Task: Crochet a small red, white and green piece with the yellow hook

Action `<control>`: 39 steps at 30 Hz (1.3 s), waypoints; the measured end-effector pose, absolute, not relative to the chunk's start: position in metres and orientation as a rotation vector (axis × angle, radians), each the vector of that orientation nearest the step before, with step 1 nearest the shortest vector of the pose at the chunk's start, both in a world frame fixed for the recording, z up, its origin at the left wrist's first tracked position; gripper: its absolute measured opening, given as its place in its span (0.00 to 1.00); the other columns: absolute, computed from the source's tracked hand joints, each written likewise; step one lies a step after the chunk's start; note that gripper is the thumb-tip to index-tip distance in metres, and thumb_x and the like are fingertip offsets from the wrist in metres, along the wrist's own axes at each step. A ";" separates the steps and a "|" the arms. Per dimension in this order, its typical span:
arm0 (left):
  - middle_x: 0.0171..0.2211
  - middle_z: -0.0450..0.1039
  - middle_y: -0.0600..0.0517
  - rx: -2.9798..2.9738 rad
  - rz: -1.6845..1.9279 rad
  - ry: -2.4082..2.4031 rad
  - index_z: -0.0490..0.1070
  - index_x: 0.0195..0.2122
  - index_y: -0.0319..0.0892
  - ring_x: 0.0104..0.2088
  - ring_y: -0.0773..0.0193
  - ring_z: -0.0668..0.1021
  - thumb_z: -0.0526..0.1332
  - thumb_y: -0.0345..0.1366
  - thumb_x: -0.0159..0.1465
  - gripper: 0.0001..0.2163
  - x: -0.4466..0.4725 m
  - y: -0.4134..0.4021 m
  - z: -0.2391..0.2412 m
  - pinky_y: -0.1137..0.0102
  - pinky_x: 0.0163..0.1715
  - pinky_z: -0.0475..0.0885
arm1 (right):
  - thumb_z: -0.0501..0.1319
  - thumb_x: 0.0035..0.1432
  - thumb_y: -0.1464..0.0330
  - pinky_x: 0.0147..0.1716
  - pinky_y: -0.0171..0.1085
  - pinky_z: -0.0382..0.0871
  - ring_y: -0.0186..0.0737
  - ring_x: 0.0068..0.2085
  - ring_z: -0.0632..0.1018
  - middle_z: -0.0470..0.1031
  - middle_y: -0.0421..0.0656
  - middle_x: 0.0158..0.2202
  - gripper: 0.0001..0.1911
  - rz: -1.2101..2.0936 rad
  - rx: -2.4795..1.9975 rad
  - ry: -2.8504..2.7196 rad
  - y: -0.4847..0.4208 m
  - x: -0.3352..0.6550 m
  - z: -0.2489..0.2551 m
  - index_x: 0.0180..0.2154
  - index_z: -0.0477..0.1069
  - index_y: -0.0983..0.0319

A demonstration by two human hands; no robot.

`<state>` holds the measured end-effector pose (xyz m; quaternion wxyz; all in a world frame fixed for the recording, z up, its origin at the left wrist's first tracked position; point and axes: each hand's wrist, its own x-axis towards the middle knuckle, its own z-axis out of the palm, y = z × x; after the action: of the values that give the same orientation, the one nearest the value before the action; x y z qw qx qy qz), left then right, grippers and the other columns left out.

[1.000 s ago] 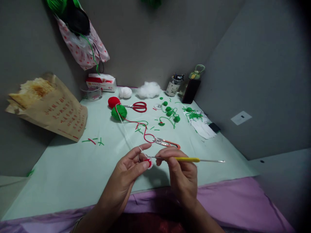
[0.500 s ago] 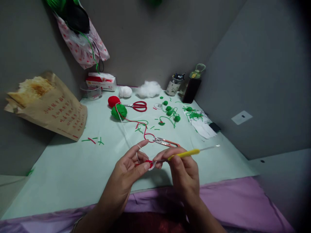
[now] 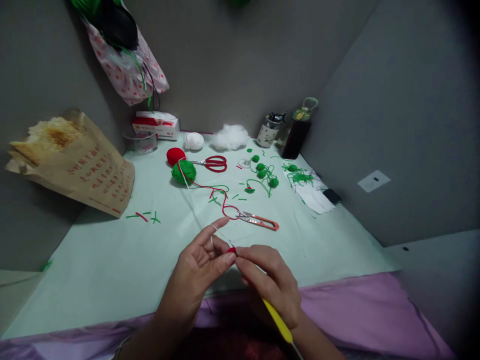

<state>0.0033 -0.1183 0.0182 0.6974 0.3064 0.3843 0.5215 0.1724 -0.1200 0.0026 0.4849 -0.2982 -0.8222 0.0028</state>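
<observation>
- The bench (image 3: 112, 265) extends on every side of the orange snips (image 3: 264, 223), keeping supplies within reach.
- The paper bag (image 3: 86, 172) stands far left of the snips, apparently so it stays off the yarn.
- The left hand (image 3: 197, 265), nearer the person than the snips, pinches the red piece (image 3: 232, 250), index finger raised, likely to tension the white strand (image 3: 193, 201).
- The right hand (image 3: 275, 282), also on the snips' near side, grips the yellow-handled hook (image 3: 277, 320), its fingertips at the piece, probably steadying it.
- The hook slants toward the person, away from the snips; its tip is hidden, so I cannot tell whether it sits in the stitches.
- The green ball (image 3: 183, 171) lies beyond and left of the snips.
- The red piece, smallest, sits between both hands, just nearer than the snips.
</observation>
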 end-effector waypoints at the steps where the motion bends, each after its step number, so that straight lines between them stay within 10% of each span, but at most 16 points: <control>1: 0.33 0.75 0.55 0.681 1.188 0.882 0.74 0.62 0.45 0.35 0.65 0.77 0.75 0.35 0.60 0.28 0.003 -0.118 0.018 0.69 0.41 0.74 | 0.58 0.71 0.74 0.41 0.41 0.82 0.44 0.44 0.84 0.84 0.52 0.46 0.23 0.058 -0.739 -1.986 -0.120 0.173 0.001 0.64 0.69 0.59; 14: 0.32 0.75 0.54 0.742 1.262 0.967 0.77 0.59 0.46 0.36 0.63 0.76 0.72 0.38 0.62 0.23 0.001 -0.117 0.023 0.67 0.45 0.72 | 0.54 0.74 0.70 0.40 0.48 0.82 0.47 0.45 0.85 0.85 0.49 0.46 0.15 0.618 -0.704 -1.606 -0.121 0.165 -0.003 0.55 0.76 0.56; 39: 0.32 0.75 0.55 0.828 1.268 1.018 0.79 0.56 0.48 0.35 0.63 0.76 0.73 0.37 0.62 0.20 -0.001 -0.117 0.019 0.70 0.42 0.72 | 0.55 0.74 0.71 0.39 0.45 0.83 0.45 0.45 0.85 0.85 0.49 0.46 0.14 0.490 -0.693 -1.699 -0.120 0.166 0.006 0.54 0.76 0.56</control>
<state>-0.0011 -0.1174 0.0187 0.6119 0.3590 0.4411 0.5497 0.1656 -0.1203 0.0059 0.5819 -0.2967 -0.7276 0.2097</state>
